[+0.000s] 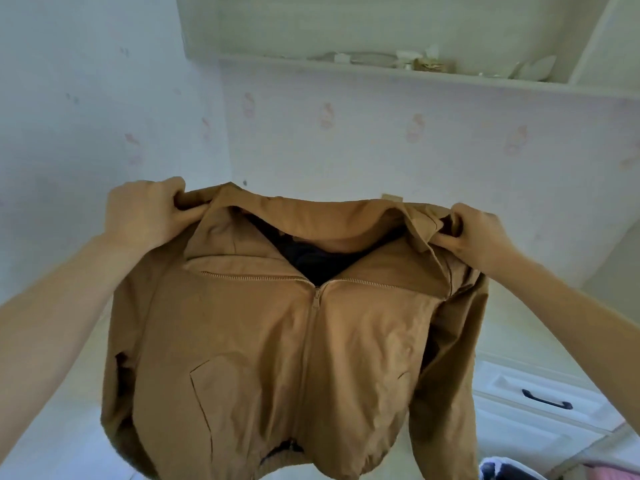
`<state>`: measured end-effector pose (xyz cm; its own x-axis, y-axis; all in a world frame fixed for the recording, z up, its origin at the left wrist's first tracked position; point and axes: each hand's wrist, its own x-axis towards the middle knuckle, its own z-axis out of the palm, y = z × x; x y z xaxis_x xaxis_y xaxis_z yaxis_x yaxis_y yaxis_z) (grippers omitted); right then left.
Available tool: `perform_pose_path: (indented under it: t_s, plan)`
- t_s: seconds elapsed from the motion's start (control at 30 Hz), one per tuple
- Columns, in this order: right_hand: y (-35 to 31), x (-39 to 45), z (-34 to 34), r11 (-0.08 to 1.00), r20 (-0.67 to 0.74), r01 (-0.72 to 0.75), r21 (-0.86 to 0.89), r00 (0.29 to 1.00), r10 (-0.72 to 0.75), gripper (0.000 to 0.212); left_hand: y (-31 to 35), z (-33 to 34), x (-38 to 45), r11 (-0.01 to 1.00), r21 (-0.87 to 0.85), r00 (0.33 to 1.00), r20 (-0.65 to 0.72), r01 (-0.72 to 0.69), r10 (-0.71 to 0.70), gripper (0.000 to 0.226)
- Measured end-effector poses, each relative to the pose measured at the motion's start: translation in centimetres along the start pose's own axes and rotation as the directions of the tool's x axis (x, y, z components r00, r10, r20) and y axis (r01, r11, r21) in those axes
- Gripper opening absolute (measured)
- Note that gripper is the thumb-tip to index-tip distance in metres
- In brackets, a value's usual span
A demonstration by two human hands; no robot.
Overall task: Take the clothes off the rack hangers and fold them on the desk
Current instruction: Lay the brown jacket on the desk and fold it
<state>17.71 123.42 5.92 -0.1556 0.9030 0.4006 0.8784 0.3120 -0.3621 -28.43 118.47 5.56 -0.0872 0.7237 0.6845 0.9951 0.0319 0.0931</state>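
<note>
Left hand (145, 213): fingers curled, gripping the jacket's left shoulder seam beside the collar.
Jacket (277, 348): tan, zipped most of the way up, dark lining showing at the neck; held up in the air, front towards the person.
Long axis: vertical, collar at top, hem at the lower edge of view; shoulder line runs level between the two hands.
Hanger: none visible in the jacket.
Right hand (474, 233): fingers curled, pinching the right shoulder by the collar (412, 223).
Nearer hand: neither; both sit at matching height on opposite shoulders.
Table (55, 427): pale surface below and behind the hem.
Judgement: lowering comes next; the hem should meet the table first.
Drawer (540, 396): lower right, clear of the jacket.
</note>
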Motion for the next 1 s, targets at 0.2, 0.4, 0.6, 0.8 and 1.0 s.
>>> perform_pose_path:
  t_s: [0.2,0.4,0.6,0.8,1.0]
  plan:
    - [-0.2,11.0,5.1,0.995,0.064,0.095,-0.020,0.994,-0.094,0.067,-4.2,7.1,7.7,0.998,0.035,0.998,-0.010,-0.057,0.058,0.068]
    - [1.8,23.4,16.4,0.996,0.159,0.036,0.087,0.986,-0.049,0.097,-9.7,20.3,14.1,0.999,0.027,0.968,0.247,-0.045,0.037,0.068]
    - [4.3,31.1,30.2,0.993,0.215,-0.119,0.007,0.970,0.115,0.051,-14.4,35.3,15.3,0.995,0.035,0.835,0.542,0.089,-0.094,0.056]
    - [7.3,34.1,41.5,0.983,0.284,-0.168,-0.068,0.942,0.181,0.043,-16.9,46.3,12.1,0.944,0.010,0.698,0.671,0.329,-0.250,0.039]
    - [8.5,34.7,48.1,0.992,0.351,-0.097,-0.076,0.929,0.118,0.044,-17.5,52.0,8.2,0.691,0.000,0.490,0.705,0.723,-0.513,0.037]
